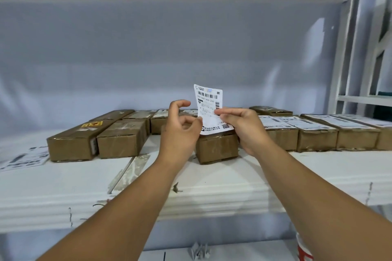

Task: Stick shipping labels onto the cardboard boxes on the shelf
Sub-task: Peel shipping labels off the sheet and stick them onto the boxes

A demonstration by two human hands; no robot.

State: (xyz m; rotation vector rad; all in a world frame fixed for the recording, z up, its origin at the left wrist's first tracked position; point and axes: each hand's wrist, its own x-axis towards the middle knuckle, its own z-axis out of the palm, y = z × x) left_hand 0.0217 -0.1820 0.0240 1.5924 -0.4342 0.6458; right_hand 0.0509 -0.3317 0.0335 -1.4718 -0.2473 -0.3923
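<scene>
A white shipping label with barcodes stands nearly upright in the air above a brown cardboard box on the white shelf. My right hand pinches the label's right edge between thumb and fingers. My left hand pinches its left edge low down, the index finger curled free above. The label's lower end hangs just over the box top. Two bare brown boxes lie to the left. Boxes on the right carry white labels on top.
A sheet of further labels lies flat at the shelf's left end. More boxes stand in a back row. The shelf above forms a low ceiling. White uprights close the right side. A red-and-white container shows below right.
</scene>
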